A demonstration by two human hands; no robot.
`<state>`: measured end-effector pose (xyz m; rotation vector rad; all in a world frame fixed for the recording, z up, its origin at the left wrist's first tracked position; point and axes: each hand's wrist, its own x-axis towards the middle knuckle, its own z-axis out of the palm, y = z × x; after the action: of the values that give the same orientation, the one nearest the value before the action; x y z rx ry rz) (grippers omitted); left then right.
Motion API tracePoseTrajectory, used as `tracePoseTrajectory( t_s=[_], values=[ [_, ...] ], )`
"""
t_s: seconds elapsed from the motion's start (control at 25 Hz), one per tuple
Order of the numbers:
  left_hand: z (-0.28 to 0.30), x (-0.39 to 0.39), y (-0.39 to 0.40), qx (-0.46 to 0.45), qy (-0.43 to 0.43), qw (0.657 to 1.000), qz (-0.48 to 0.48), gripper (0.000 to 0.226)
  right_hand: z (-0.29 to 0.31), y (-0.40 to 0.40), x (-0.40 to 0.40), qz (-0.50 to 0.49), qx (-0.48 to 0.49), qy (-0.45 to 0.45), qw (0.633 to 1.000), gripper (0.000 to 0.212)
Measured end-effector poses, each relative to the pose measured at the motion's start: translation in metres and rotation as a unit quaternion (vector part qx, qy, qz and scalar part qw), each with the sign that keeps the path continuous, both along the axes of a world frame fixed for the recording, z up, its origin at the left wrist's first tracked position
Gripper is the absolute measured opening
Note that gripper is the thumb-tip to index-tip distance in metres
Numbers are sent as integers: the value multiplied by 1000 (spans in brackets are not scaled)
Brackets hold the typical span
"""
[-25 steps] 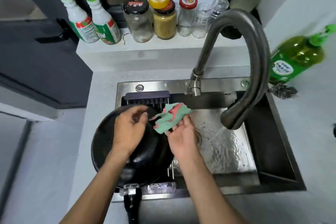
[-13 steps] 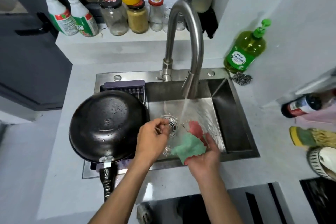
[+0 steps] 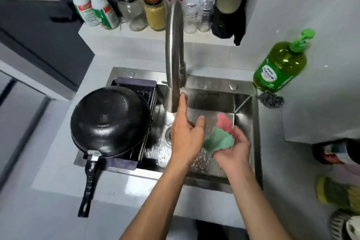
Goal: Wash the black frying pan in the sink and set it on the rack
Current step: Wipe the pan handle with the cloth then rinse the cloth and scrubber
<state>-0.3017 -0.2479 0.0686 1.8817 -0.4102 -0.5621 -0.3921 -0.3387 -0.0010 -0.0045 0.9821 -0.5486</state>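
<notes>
The black frying pan (image 3: 109, 121) lies upside down on the dark rack (image 3: 150, 95) over the left side of the steel sink (image 3: 245, 103), its handle (image 3: 88, 185) reaching over the front counter. My left hand (image 3: 185, 134) is stretched out with straight fingers, its fingertips up at the spout of the faucet (image 3: 174, 54). To its right, my right hand (image 3: 233, 152) holds a green and pink cloth (image 3: 220, 136) above the basin. Neither hand touches the pan.
A green dish soap bottle (image 3: 280, 64) and a steel scourer (image 3: 270, 99) sit at the sink's back right. Jars (image 3: 153, 9) and spray bottles (image 3: 93, 9) line the ledge behind. Bottles and other items lie on the counter at far right.
My left hand left the pan, which stays on the rack, dipped into the basin, then opened and rose to the faucet spout. My right hand carried the cloth right, into the basin.
</notes>
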Motion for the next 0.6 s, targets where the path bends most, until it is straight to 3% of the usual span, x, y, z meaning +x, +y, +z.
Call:
tracePoseTrajectory(
  t_s=[0.16, 0.28, 0.36, 0.4, 0.48, 0.52, 0.6],
  values=[
    [-4, 21, 1, 15, 8, 993, 120, 76, 0, -24, 21, 9, -1, -43, 999, 30],
    [-25, 27, -23, 35, 22, 996, 73, 70, -15, -52, 62, 37, -53, 12, 998, 22],
    [-57, 30, -42, 53, 48, 996, 47, 65, -31, -85, 103, 65, -181, 96, 977, 22],
    [-73, 33, -48, 63, 62, 995, 41, 62, -35, -101, 124, 103, -284, 139, 943, 20],
    [-106, 43, -56, 87, 78, 992, 38, 57, -54, -125, 167, 269, -474, 182, 819, 27],
    [-120, 47, -59, 97, 84, 991, 38, 55, -69, -133, 182, 395, -535, 222, 713, 36],
    [-141, 58, -64, 112, 96, 988, 38, 52, -97, -141, 193, 530, -630, 353, 445, 47]
  ],
)
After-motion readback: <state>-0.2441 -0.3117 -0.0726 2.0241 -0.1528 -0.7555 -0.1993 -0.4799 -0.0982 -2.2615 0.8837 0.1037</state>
